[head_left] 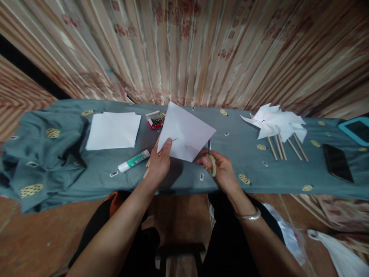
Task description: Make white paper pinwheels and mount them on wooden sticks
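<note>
My left hand [162, 159] pinches a white paper square [187, 129] by its lower left edge, thumb on top. A short dark slit shows in the paper by the thumb. In my right hand [220, 167] is a pair of scissors [212, 164] with pale green handles, its blades at the paper's right corner. Partly hidden behind my left hand lie some wooden sticks [147, 165]. A glue stick [133, 161] rests left of that hand, and a small red and white box [155, 120] of dark metal pins or tacks stands open behind it.
A stack of white paper [113, 130] lies at the left, near the bunched cloth [54, 154]. To the right are several paper pinwheels [276, 121] on sticks, a dark phone [338, 163] and a blue-framed device [356, 130]. A pleated curtain [184, 54] hangs behind the narrow table.
</note>
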Action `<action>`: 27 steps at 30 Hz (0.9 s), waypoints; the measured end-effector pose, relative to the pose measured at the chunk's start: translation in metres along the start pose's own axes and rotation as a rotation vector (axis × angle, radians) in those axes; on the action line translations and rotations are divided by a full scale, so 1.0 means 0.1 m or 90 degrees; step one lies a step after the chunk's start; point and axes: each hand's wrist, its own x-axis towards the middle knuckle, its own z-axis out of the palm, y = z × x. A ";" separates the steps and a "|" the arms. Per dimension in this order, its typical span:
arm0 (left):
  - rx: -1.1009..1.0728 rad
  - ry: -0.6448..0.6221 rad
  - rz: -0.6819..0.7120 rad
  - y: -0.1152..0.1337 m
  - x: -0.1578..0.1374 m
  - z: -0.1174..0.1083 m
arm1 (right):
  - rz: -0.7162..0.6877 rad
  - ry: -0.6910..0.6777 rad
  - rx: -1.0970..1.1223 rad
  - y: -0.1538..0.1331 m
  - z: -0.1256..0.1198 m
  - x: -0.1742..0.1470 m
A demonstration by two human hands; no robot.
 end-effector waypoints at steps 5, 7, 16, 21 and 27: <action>-0.087 0.106 -0.001 0.07 0.14 -0.13 | 0.022 -0.167 -0.101 0.11 -0.12 -0.17; -0.137 0.127 0.020 0.10 0.16 -0.14 | 0.040 -0.239 -0.125 0.13 -0.17 -0.20; -0.250 0.132 0.041 0.09 0.16 -0.10 | 0.114 -0.351 -0.170 0.08 -0.21 -0.19; -0.221 0.145 0.009 0.09 0.11 -0.08 | 0.112 -0.342 -0.167 0.08 -0.19 -0.20; -0.160 0.128 -0.007 0.09 0.04 -0.05 | 0.115 -0.345 -0.167 0.09 -0.19 -0.19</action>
